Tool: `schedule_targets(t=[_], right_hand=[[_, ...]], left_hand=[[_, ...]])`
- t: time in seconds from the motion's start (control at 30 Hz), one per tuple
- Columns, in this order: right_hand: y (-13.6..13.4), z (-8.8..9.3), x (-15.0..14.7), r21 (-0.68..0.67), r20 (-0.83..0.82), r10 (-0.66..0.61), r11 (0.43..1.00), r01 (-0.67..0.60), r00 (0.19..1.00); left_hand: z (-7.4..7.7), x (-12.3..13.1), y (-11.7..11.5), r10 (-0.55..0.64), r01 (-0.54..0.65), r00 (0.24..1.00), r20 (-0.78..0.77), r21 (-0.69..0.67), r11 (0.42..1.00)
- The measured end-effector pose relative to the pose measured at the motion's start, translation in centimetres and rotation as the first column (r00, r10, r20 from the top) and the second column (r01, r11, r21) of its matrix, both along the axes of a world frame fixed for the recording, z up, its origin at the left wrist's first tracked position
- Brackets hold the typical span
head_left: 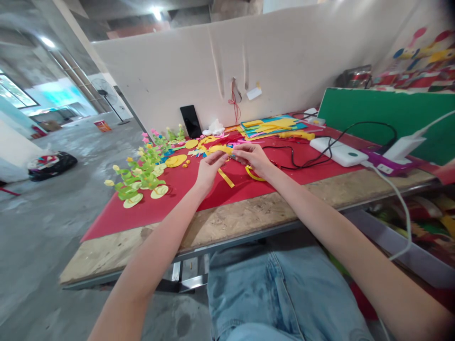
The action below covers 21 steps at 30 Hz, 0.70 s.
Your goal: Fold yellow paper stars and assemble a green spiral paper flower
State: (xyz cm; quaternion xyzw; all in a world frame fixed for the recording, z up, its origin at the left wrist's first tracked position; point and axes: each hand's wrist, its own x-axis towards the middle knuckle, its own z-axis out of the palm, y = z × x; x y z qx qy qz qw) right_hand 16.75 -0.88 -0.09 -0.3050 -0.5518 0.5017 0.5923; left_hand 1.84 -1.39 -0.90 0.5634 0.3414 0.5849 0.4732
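My left hand (209, 166) and my right hand (253, 158) meet above the red table covering, fingertips pinched close together. What sits between them is too small to make out. A curved yellow piece (219, 148) shows just behind the left fingertips; whether it is held I cannot tell. Below the hands lies a flat yellow strip (226, 178). Close under my right hand is a yellow loop (253, 174), partly hidden by the hand. To the left stand several small green craft plants (140, 170) with yellow and pink tips on round pale bases. Yellow discs (176, 161) lie beside them.
Stacked yellow and blue sheets (272, 125) lie at the back, near a yellow-handled tool (296, 136). A black phone (191, 121) leans on the white partition (170, 71). On the right are a white power strip (337, 151), black cable (293, 158) and green board (384, 116).
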Motion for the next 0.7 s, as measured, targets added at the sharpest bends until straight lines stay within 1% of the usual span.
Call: schedule_targets(t=[0.07,0.13,0.27,0.33,0.4,0.53,0.6,0.7], right_hand=[[-0.07,-0.02,-0.01,0.004,0.032,-0.007,1.0,0.007,0.999],[-0.15,-0.02,-0.05,0.012,0.068,-0.014,1.0,0.013,0.998],[-0.25,0.0,-0.12,0.026,0.139,-0.026,0.999,0.023,0.99],[-0.26,-0.04,-0.17,0.056,0.194,-0.028,0.998,0.018,0.981],[-0.26,-0.15,-0.28,0.146,0.266,-0.065,0.989,0.026,0.962],[-0.32,-0.42,-0.49,0.37,0.395,-0.262,0.923,0.108,0.881],[-0.37,-0.5,-0.5,0.43,0.409,-0.334,0.891,0.143,0.849],[-0.42,-0.52,-0.37,0.499,0.414,-0.39,0.853,0.154,0.822]], left_hand=[[0.19,-0.05,0.06,0.005,-0.005,1.0,0.007,0.041,0.999],[0.23,-0.11,0.13,0.014,-0.014,1.0,0.012,0.053,0.999],[0.0,-0.29,0.39,0.043,-0.043,0.999,0.029,-0.011,0.999],[-0.05,-0.44,0.58,0.063,-0.062,0.998,0.017,-0.025,0.998],[0.04,-0.62,0.77,0.088,-0.088,0.996,0.013,-0.019,0.996],[0.43,-0.94,0.99,0.088,-0.086,0.996,0.034,-0.048,0.995],[0.58,-0.99,0.99,0.075,-0.072,0.996,0.041,-0.074,0.995],[0.67,-0.95,0.93,0.073,-0.068,0.996,0.045,-0.097,0.993]])
